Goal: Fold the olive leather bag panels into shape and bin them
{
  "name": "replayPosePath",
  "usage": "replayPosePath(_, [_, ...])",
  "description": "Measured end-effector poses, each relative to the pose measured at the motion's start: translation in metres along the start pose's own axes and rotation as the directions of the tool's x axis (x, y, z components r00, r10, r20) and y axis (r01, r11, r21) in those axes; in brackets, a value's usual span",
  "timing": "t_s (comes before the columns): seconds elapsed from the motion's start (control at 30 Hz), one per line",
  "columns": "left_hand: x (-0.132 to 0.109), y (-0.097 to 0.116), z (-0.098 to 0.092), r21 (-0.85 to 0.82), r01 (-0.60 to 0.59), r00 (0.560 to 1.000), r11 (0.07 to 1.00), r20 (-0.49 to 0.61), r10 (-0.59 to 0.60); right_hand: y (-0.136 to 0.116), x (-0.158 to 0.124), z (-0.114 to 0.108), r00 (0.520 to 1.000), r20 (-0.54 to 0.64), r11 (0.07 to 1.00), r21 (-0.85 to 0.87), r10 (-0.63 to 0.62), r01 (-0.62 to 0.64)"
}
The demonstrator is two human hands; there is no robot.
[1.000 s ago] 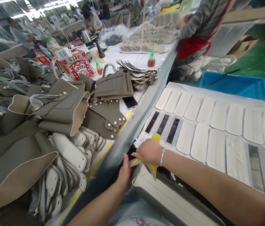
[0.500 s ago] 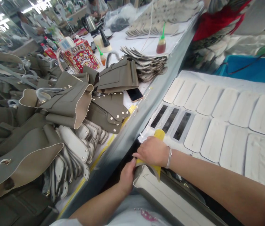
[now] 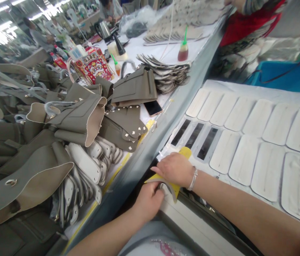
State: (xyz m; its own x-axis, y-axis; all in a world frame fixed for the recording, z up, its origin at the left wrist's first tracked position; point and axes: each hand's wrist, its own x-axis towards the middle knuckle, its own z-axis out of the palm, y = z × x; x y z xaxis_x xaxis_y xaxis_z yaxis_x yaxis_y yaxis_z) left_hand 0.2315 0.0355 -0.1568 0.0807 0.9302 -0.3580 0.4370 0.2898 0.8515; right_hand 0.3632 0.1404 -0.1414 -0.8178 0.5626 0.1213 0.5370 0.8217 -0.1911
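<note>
My right hand (image 3: pixel 175 170) is closed over a yellow strip (image 3: pixel 186 153), whose lower part sticks out below the palm. A silvery bracelet circles that wrist. Close below, my left hand (image 3: pixel 150 201) grips the end of a long olive-grey bag piece (image 3: pixel 189 222) with a pale inner face, its thumb on that face near the curved edge. The piece reaches from my hands down past my lap to the bottom of the view. My left fingertips and the underside of the strip are hidden.
White rounded panels (image 3: pixel 266 170) lie in rows at right, beside dark rectangles (image 3: pixel 207 144). On the left table are olive-grey bags (image 3: pixel 79 117), stacked pale straps (image 3: pixel 84 163), a phone (image 3: pixel 153 107) and a bottle (image 3: pixel 183 53). A blue bin (image 3: pixel 290 76) stands behind; another person's arm shows at top right.
My left hand has moved right and slightly up, its thumb now over the bag piece's pale face. The right hand has shifted slightly right with the yellow strip. An arm has appeared at top right.
</note>
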Motion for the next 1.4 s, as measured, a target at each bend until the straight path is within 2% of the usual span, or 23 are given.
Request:
replayPosePath(0.1, [0.002, 0.005, 0.001, 0.112, -0.008, 1.000, 0.994, -0.021, 0.010, 0.000, -0.003, -0.006, 1.000, 0.001, 1.000, -0.016, 0.014, -0.014])
replayPosePath(0.17, [0.002, 0.007, 0.003, 0.100, 0.010, 0.999, 0.995, -0.042, -0.006, 0.000, -0.004, -0.009, 1.000, 0.014, 1.000, -0.020, 0.012, -0.012])
replayPosePath(0.33, [0.000, 0.004, 0.013, -0.061, 0.093, 0.982, 0.994, -0.158, -0.102, 0.001, -0.002, -0.007, 0.998, 0.059, 1.000, -0.006, -0.013, 0.013])
replayPosePath(0.43, [-0.001, 0.004, 0.018, -0.193, 0.074, 0.969, 0.978, -0.220, -0.116, 0.001, 0.001, -0.004, 0.997, 0.069, 1.000, 0.007, -0.025, 0.025])
replayPosePath(0.53, [-0.001, 0.006, 0.021, -0.369, 0.049, 0.961, 0.928, -0.236, -0.145, 0.000, 0.002, -0.004, 0.996, 0.087, 1.000, 0.015, -0.028, 0.027])
replayPosePath(0.6, [-0.001, 0.006, 0.023, -0.449, 0.103, 0.937, 0.888, -0.255, -0.238, 0.000, 0.001, -0.003, 0.996, 0.088, 1.000, 0.019, -0.026, 0.025])
replayPosePath(0.67, [-0.002, 0.004, 0.025, -0.471, 0.174, 0.886, 0.865, -0.308, -0.346, 0.000, -0.001, -0.001, 0.996, 0.090, 0.999, 0.025, -0.023, 0.020])
replayPosePath(0.73, [-0.004, 0.002, 0.028, -0.457, 0.210, 0.842, 0.864, -0.364, -0.398, 0.000, -0.003, 0.002, 0.995, 0.100, 0.999, 0.033, -0.019, 0.016])
replayPosePath(0.83, [-0.007, 0.001, 0.030, -0.430, 0.157, 0.851, 0.889, -0.398, -0.343, 0.001, -0.005, 0.005, 0.993, 0.115, 0.998, 0.058, -0.033, 0.027])
replayPosePath(0.97, [-0.009, 0.000, 0.031, -0.350, 0.027, 0.891, 0.936, -0.416, -0.181, -0.001, -0.003, 0.004, 0.991, 0.111, 0.995, 0.077, -0.076, 0.067])
replayPosePath(1.1, [-0.011, 0.000, 0.028, -0.153, 0.031, 0.926, 0.988, -0.367, -0.086, -0.002, -0.003, 0.004, 0.987, 0.107, 0.992, 0.054, -0.119, 0.113])
replayPosePath(1.2, [-0.014, 0.002, 0.025, -0.063, 0.020, 0.929, 0.998, -0.368, -0.042, -0.003, -0.005, 0.004, 0.983, 0.094, 0.987, 0.054, -0.154, 0.150])
replayPosePath(1.4, [-0.021, 0.010, 0.023, 0.005, -0.039, 0.927, 0.999, -0.373, 0.038, -0.006, -0.009, 0.002, 0.982, 0.086, 0.984, 0.061, -0.170, 0.165])
